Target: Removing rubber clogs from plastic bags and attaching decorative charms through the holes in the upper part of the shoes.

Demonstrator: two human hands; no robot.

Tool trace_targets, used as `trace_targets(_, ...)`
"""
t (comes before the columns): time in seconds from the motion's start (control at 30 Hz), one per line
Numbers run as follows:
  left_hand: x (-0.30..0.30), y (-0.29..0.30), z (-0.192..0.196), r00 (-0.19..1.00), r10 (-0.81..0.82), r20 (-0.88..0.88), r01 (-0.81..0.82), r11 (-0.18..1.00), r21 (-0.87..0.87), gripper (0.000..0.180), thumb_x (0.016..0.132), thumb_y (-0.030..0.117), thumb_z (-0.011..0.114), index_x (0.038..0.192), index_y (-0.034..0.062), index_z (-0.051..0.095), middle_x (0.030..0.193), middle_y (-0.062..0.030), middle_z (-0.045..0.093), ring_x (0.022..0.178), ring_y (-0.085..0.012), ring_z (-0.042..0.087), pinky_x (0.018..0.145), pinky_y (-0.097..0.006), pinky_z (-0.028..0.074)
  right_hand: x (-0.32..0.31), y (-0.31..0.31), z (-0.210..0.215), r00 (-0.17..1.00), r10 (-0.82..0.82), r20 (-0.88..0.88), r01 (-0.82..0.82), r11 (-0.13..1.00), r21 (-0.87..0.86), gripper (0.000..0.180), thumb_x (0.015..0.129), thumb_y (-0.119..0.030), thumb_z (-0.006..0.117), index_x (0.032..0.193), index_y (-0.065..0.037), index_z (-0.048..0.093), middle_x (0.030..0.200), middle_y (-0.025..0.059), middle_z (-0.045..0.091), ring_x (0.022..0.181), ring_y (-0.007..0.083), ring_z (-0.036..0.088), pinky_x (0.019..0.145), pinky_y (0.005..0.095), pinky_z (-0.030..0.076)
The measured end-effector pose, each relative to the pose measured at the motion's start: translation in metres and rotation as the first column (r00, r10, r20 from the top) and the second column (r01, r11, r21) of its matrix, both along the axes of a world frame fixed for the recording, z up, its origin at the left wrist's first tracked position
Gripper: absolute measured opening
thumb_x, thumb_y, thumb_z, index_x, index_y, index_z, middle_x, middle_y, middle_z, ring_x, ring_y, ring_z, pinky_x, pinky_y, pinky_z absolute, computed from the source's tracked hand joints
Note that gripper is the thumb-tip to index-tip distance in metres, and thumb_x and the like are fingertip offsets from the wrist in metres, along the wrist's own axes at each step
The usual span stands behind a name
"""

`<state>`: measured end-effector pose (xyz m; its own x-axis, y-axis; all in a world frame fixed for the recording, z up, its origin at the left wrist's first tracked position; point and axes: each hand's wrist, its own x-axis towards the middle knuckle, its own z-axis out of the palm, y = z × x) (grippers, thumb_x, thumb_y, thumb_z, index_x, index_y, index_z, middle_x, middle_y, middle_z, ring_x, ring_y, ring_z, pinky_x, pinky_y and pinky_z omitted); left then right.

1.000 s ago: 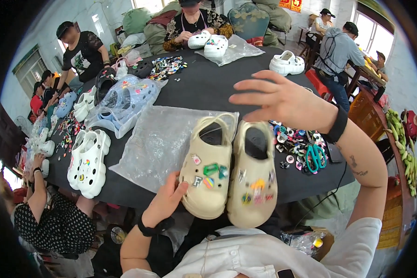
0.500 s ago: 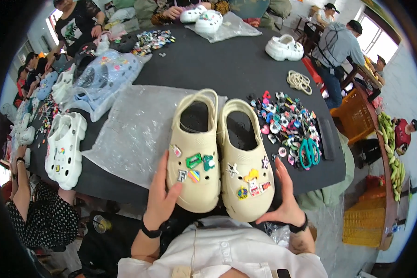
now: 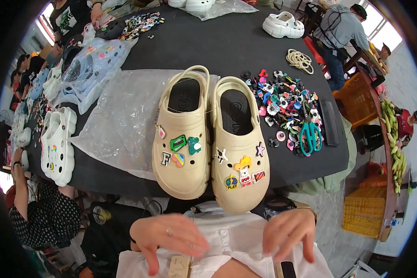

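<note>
Two beige clogs stand side by side at the near edge of the black table [image 3: 245, 41], toes toward me. The left clog [image 3: 181, 139] carries several small charms, and so does the right clog [image 3: 240, 148]. Both shoes rest partly on a clear plastic bag [image 3: 125, 116]. My left hand [image 3: 169, 238] lies against my white shirt below the table edge, fingers spread, holding nothing. My right hand [image 3: 289, 231] rests on the shirt too, fingers apart and empty. Neither hand touches the clogs.
A heap of colourful charms [image 3: 285, 109] with green scissors [image 3: 309, 135] lies right of the clogs. White clogs [image 3: 58, 146] sit at the left edge, pale blue bagged ones [image 3: 85, 69] behind, another white pair [image 3: 282, 24] far right. People sit around the table.
My hands let go of the two beige clogs and dropped back to my shirt. The clogs now stand on the table by themselves.
</note>
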<state>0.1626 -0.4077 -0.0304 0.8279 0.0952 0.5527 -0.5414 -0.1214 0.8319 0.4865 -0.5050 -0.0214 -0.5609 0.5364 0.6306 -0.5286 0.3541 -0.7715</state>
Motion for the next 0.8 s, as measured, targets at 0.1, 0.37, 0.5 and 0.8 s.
trace_targets(0.1, 0.006, 0.001, 0.009, 0.980, -0.191, 0.052, 0.181, 0.972, 0.152, 0.044, 0.092, 0.041, 0.065, 0.107, 0.0000, 0.068, 0.114, -0.0166, 0.062, 0.093, -0.0301, 0.065, 0.072, -0.038, 0.054, -0.005, 0.006, 0.018, 0.981, 0.179, 0.076, -0.191, 0.961, 0.202, 0.040, 0.089, -0.039, 0.071, 0.111, -0.006, 0.071, 0.108, 0.0093, 0.067, 0.088, 0.0264, 0.062, 0.074, 0.0349, 0.049)
trace_targets(0.37, 0.009, -0.004, 0.000, 0.898, -0.357, 0.256, 0.342, 0.934, 0.101, 0.051, 0.085, 0.044, 0.072, 0.109, -0.0007, 0.069, 0.118, -0.0193, 0.061, 0.095, -0.0306, 0.064, 0.075, -0.038, 0.054, -0.019, 0.004, 0.033, 0.980, 0.198, -0.030, -0.177, 0.924, 0.339, 0.030, 0.091, -0.032, 0.069, 0.108, -0.008, 0.073, 0.105, 0.0060, 0.065, 0.084, 0.0201, 0.061, 0.069, 0.0325, 0.046)
trace_targets(0.5, 0.001, 0.005, -0.011, 0.923, -0.327, 0.202, 0.289, 0.937, 0.195, 0.059, 0.085, 0.059, 0.064, 0.112, 0.0063, 0.071, 0.110, -0.0144, 0.067, 0.092, -0.0269, 0.065, 0.076, -0.032, 0.052, -0.011, 0.008, 0.015, 0.986, 0.169, 0.000, -0.161, 0.937, 0.311, 0.055, 0.087, -0.051, 0.068, 0.107, 0.000, 0.070, 0.109, 0.0187, 0.062, 0.084, 0.0283, 0.063, 0.068, 0.0353, 0.049)
trace_targets(0.8, 0.002, 0.010, 0.014, 0.741, 0.657, 0.136, -0.598, 0.554, 0.580, 0.042, 0.066, 0.034, 0.084, 0.102, 0.0161, 0.075, 0.113, -0.0046, 0.066, 0.092, -0.0215, 0.065, 0.073, -0.032, 0.048, -0.005, 0.027, -0.012, 0.342, -0.834, 0.433, 0.888, 0.437, 0.139, 0.053, 0.055, -0.025, 0.096, 0.084, -0.008, 0.056, 0.086, 0.0005, 0.052, 0.076, 0.0129, 0.048, 0.065, 0.0254, 0.039)
